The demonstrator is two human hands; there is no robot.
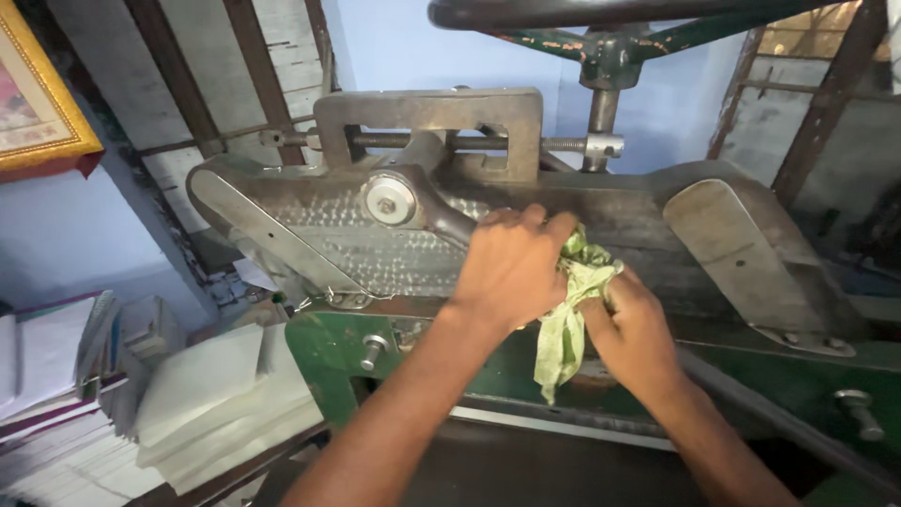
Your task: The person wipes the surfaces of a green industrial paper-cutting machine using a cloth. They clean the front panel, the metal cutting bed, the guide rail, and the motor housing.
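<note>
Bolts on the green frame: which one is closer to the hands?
The left bolt, just beside the left hand and its forearm. The other bolt sits at the far right, well past the right hand.

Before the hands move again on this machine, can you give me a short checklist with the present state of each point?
1. Green cloth held by both hands: ok.
2. Left hand rests flat on the metal clamp bar: ok.
3. Right hand has a closed grip on the cloth: ok.
4. Fingers away from the blade edge: cannot tell, hands hide it.
5. Hanging cloth end free of the green frame: cannot tell.
6. Paper stacks apart from the hands: ok.
</note>
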